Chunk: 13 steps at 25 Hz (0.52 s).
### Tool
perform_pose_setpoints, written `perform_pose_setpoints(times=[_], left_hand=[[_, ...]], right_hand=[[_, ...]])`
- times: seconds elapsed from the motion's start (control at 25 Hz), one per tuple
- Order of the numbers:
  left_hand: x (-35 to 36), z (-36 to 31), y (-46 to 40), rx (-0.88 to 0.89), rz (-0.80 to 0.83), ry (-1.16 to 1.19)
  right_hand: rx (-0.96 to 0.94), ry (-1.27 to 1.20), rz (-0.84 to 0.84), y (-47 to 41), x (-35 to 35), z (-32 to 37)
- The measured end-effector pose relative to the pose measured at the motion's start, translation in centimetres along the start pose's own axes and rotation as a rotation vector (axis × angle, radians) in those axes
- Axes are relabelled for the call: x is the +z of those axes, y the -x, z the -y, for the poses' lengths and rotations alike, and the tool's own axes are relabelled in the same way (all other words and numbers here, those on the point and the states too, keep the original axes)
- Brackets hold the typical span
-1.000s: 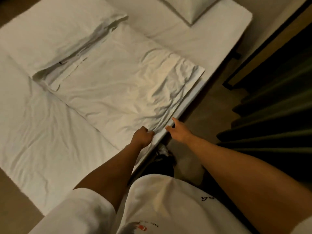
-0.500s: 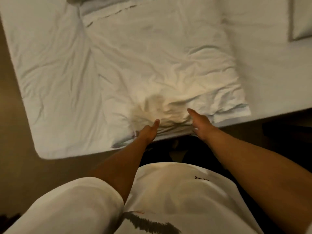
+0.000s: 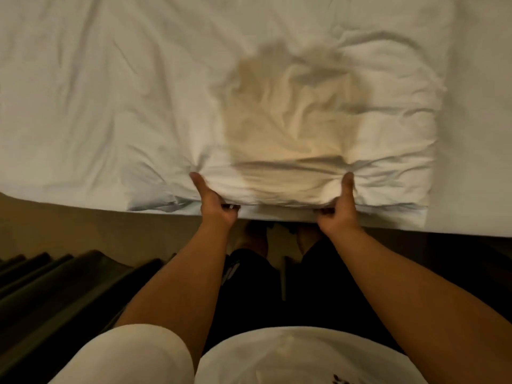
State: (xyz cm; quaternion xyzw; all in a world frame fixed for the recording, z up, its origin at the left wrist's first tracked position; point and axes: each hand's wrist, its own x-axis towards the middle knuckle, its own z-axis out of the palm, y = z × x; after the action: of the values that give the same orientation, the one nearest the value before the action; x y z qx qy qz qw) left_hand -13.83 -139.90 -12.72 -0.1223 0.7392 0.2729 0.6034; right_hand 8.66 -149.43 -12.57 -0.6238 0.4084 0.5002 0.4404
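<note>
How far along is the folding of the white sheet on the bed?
Done: the sheet lies layered at the near edge of the bed. In hand: the left hand and right hand grip its edge, thumbs on top. Left, probably: the next fold and smoothing its wrinkles.

dim warm light; white bed above beige floor, dark pleated curtain lower left.

A white T-shirt with a short sleeve well behind the left hand. A small dark print sits behind the right hand. Black legwear bears a white mark.
</note>
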Motion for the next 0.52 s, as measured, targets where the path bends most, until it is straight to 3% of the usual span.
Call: perform_pose_setpoints(times=[0.12, 0.28, 0.52], left_hand=[[-0.5, -0.1, -1.4, 0.025, 0.111, 0.138], [-2.0, -1.2, -3.0, 0.086, 0.115, 0.239], [-3.3, -3.7, -3.0, 0.066, 0.161, 0.218]], right_hand=[[-0.024, -0.110, 0.014, -1.6, 0.1, -0.6], [-0.070, -0.199, 0.132, -2.9, -0.5, -1.0], [-0.109, -0.235, 0.118, -1.8, 0.5, -1.1]])
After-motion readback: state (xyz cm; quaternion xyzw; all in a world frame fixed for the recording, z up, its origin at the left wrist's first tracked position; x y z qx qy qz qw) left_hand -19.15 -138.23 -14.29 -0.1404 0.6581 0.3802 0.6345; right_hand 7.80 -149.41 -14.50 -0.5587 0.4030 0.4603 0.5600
